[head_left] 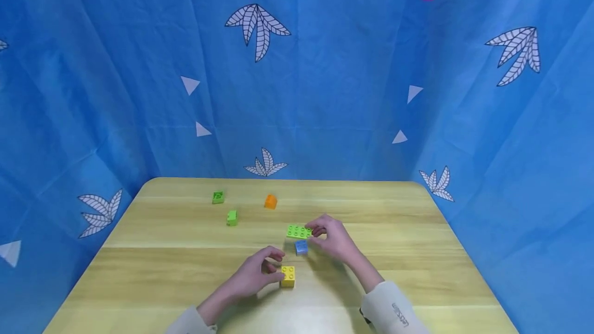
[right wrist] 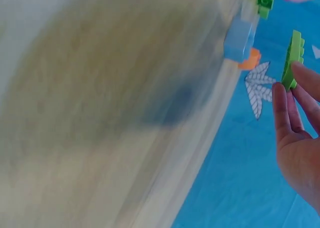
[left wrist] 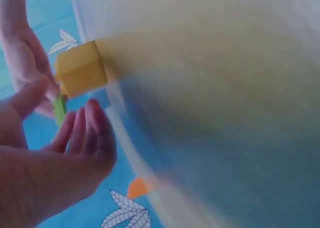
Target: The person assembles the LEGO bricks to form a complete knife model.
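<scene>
My right hand point(head_left: 335, 241) pinches one end of a flat light-green building brick point(head_left: 297, 231) between thumb and fingers. The right wrist view shows the same green brick point(right wrist: 293, 60) held up off the table, its studs facing the hand's side. Just in front of it in the head view stands a small blue brick point(head_left: 301, 247). At the left side of a yellow brick point(head_left: 288, 276) is my left hand point(head_left: 252, 274), thumb and fingers apart and loosely bent. In the left wrist view a gap shows between those fingertips and the yellow brick point(left wrist: 82, 68).
Farther back on the wooden table point(head_left: 394, 210) lie two small green bricks, one at the far left point(head_left: 218, 197) and another nearer point(head_left: 232, 218). An orange brick point(head_left: 270, 201) sits to their right. A blue patterned curtain point(head_left: 297, 92) hangs around the table's back and sides.
</scene>
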Demonstrator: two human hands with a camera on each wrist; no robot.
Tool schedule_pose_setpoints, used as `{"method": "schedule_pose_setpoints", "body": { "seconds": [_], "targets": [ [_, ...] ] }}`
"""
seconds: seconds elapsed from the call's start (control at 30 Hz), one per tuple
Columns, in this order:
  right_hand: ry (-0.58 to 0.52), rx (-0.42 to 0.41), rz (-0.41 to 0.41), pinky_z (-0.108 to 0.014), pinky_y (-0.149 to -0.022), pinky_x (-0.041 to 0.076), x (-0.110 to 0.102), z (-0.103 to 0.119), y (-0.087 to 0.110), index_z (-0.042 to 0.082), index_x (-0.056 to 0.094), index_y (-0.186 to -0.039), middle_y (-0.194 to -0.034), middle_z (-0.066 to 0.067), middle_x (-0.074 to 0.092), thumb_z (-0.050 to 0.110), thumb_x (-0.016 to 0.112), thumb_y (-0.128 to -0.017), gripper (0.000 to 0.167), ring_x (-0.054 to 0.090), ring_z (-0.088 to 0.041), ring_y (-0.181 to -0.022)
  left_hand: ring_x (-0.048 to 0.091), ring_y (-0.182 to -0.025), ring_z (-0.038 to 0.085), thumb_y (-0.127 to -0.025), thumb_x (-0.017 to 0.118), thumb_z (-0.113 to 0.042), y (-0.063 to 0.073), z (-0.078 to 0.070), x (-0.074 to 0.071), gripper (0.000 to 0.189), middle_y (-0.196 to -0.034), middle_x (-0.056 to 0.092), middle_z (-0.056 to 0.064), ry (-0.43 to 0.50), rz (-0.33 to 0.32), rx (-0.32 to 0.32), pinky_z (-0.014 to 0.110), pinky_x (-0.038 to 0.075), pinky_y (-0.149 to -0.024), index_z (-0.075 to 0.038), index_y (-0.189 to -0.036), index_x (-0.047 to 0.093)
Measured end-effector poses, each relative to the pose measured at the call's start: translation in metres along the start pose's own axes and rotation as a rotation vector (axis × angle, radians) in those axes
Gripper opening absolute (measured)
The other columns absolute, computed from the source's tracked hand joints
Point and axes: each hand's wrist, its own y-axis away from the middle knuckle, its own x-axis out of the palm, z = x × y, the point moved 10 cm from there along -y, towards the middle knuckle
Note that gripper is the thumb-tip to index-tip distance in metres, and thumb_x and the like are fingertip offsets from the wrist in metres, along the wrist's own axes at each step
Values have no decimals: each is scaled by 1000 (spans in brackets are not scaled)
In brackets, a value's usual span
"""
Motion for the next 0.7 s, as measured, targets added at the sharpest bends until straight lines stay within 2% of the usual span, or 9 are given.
{"method": "schedule_pose_setpoints", "body": {
  "seconds": [0.17, 0.33, 0.5, 0.7],
  "targets": [
    [6, -22, 41, -37, -87, 62, 9, 12, 5, 2, 74, -114, -107, -9, 67, 0, 80, -87, 28, 70, -21, -94, 63, -109, 28, -94, 75, -14, 0, -7, -16, 47, -132, 61, 19, -11, -115, 48, 28, 56, -85, -4, -136, 57],
    [-30, -39, 79, -42, -90, 61, 19, 23, 13, 3, 74, -116, -107, -6, 67, 4, 80, -88, 29, 69, -20, -95, 62, -108, 27, -93, 76, -13, 0, -14, -30, 49, -128, 63, 14, -63, -203, 60, 24, 55, -79, -8, -138, 57],
    [-68, -64, 105, -39, -91, 61, 28, 33, 20, 3, 73, -117, -107, -6, 67, 5, 80, -88, 30, 70, -21, -95, 60, -111, 25, -93, 77, -18, 2, -15, -34, 49, -130, 62, 10, -95, -208, 41, 26, 55, -82, -9, -137, 58],
    [-79, -85, 116, -37, -92, 62, 32, 40, 29, 4, 74, -116, -105, -5, 67, 6, 81, -86, 31, 70, -19, -94, 60, -108, 21, -93, 77, -26, 4, -17, -28, 40, -124, 64, 6, -137, -191, 57, 24, 54, -79, -15, -129, 64]
  ]
}}
